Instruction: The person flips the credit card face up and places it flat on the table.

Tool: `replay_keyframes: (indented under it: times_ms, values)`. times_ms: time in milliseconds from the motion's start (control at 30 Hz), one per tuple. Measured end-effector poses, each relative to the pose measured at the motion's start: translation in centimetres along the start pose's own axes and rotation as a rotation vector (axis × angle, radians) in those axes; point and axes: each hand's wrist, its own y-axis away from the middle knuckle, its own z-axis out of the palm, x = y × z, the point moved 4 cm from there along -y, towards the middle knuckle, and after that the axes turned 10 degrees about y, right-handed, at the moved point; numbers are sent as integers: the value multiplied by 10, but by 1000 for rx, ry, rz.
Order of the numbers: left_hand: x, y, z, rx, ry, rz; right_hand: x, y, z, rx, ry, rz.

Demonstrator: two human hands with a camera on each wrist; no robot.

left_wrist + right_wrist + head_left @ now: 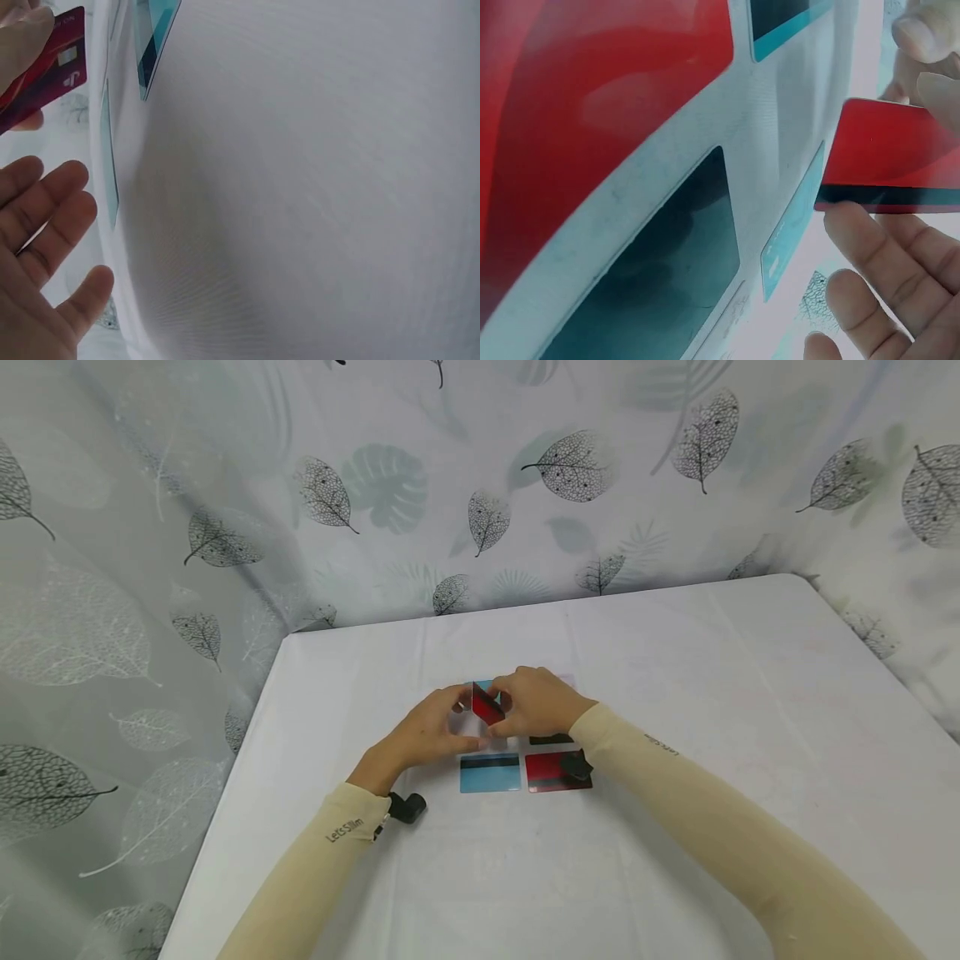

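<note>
My right hand [543,702] holds a red bank card [486,704] above the table by its edges, thumb on one side and fingertips on the opposite one. The card is tilted up. Its back, with a black magnetic stripe, faces the right wrist view, while the chip side [64,64] shows in the left wrist view. Close on the card's left is my left hand [423,727], its fingers spread apart and its thumb near the right thumb. Below the hands lie a light blue card [490,774] and another red card [551,768] with dark stripes.
Beyond lie another blue card [480,683], a dark card [664,262] under the right wrist and a pale pinkish card [567,679], partly hidden by the right hand. White cloth covers the table [712,693]. A leaf-patterned curtain [420,552] hangs behind it. A black wrist camera [407,808] sits at the left wrist.
</note>
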Motion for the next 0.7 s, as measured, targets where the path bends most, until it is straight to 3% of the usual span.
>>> replay_keyframes:
  times_ms: [367,700]
  values:
    - [0,-1,4,-14,21,-8,1,1,1,-19,-221,1]
    - [2,-3,9,-2,40,49,-3,4,-1,-45,-313,-5]
